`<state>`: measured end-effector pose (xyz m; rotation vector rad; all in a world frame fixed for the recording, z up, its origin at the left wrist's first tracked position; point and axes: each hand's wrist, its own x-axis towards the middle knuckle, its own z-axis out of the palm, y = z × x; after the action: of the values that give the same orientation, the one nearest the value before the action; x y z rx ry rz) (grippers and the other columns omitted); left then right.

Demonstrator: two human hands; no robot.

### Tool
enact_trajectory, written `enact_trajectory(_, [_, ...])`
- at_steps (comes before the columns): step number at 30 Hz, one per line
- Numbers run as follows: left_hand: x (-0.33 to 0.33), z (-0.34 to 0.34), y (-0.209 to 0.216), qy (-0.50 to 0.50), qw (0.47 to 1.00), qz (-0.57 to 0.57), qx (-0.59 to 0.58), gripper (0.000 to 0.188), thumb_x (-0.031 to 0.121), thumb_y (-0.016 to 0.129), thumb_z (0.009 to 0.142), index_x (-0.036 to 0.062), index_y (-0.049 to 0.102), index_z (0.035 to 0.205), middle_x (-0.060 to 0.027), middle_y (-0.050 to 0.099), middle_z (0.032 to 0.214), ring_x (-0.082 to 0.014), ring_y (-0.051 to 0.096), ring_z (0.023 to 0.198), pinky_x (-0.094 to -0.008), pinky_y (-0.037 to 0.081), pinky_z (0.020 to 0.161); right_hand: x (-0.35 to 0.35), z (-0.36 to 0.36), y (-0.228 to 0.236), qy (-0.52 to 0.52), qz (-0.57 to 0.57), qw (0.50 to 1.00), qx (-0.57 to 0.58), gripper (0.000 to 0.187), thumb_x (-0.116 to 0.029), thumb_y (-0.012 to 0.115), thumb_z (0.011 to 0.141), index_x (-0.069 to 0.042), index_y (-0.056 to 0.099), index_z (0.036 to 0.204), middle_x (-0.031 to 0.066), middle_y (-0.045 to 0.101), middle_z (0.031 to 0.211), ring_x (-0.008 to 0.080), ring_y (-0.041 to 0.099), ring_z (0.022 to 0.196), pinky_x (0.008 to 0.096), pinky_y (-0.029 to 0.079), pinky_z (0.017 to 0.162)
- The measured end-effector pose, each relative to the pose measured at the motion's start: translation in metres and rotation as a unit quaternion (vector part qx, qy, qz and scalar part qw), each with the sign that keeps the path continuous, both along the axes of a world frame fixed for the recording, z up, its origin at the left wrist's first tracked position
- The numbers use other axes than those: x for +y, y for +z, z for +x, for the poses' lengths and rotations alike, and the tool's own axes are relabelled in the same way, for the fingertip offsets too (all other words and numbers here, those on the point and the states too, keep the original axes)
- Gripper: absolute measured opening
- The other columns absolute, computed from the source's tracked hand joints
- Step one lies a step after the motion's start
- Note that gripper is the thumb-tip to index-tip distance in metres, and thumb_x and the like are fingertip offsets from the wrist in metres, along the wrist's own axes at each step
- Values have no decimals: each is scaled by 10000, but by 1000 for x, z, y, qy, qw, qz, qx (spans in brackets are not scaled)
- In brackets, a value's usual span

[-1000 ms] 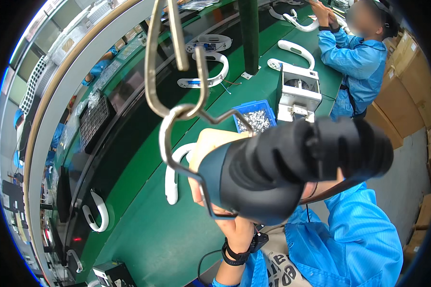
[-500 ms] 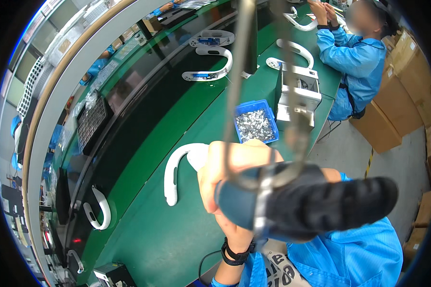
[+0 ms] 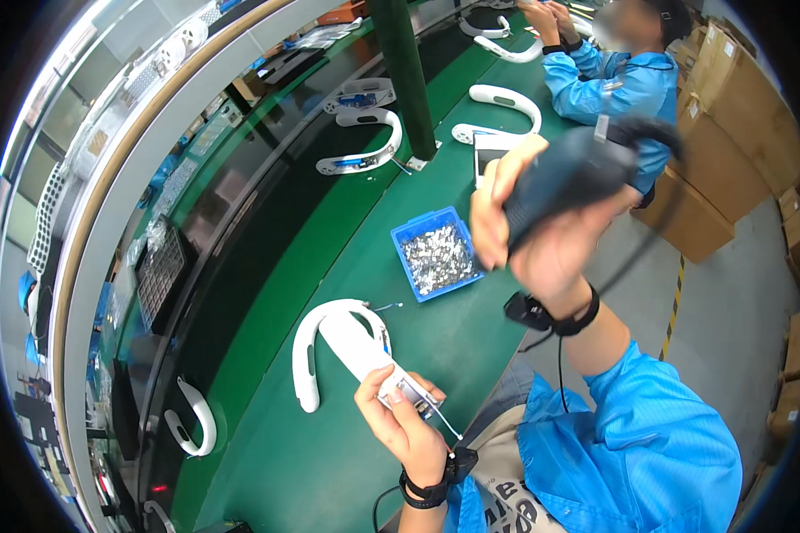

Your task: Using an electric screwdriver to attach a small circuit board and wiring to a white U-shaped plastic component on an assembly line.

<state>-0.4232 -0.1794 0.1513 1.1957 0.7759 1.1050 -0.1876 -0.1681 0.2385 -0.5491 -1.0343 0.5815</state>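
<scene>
My left hand (image 3: pixel 405 435) is closed on the near end of a long white plastic housing (image 3: pixel 354 345), where metal parts and a thin white cable show. Beside and partly behind the housing lies a white curved shell (image 3: pixel 304 360) on the green bench. Raised at the right, my right hand (image 3: pixel 556 258) wraps round a dark electric screwdriver (image 3: pixel 567 182) with a black cable at its top end. Motion blurs the screwdriver, and its bit cannot be made out. Left of my right hand stands a blue tray (image 3: pixel 400 244) full of small metal parts.
A white box-shaped device (image 3: pixel 489 147) is mostly hidden behind my right hand. More curved white shells (image 3: pixel 524 102) lie along the green bench (image 3: pixel 267 471). A green post (image 3: pixel 403 80) rises at the back. A co-worker in blue (image 3: pixel 587 89) sits far right, near cardboard boxes (image 3: pixel 693 200).
My right hand has carried the screwdriver up and right, away from my left hand. The left hand and white housing now show plainly. The view has shifted.
</scene>
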Motion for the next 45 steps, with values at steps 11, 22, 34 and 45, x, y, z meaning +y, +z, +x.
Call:
enact_trajectory(11, [0,5,0,-8,1000,0,10,256,91,448,1081,69,420,1335,-131,609,854,-172,601,712,-314,530,659,-13,79,-93,-170,-129,977,-27,917,-877,384,907,7,571,1065,46,553,723,107,534,573,237,431,509])
enact_trajectory(22, [6,1,-7,-48,999,8,10,236,104,448,1092,85,412,1324,-107,622,814,-153,590,664,-276,476,614,-18,-23,-9,48,-18,990,128,833,-899,362,892,-72,456,947,60,462,605,164,437,403,297,382,358])
enact_trajectory(34, [3,-8,-29,-48,999,7,-15,295,-32,453,1042,-8,490,1334,-127,556,1219,-130,609,831,-283,521,768,3,-83,7,351,23,930,109,703,-646,570,947,44,623,1069,206,620,778,284,585,647,412,495,597])
enact_trajectory(45, [6,-12,-24,-30,999,23,23,284,-11,457,1025,-28,513,1303,-128,577,1205,-183,601,923,-323,490,835,13,-95,11,358,-78,923,121,390,-346,750,938,44,743,933,154,692,735,279,663,622,384,548,567])
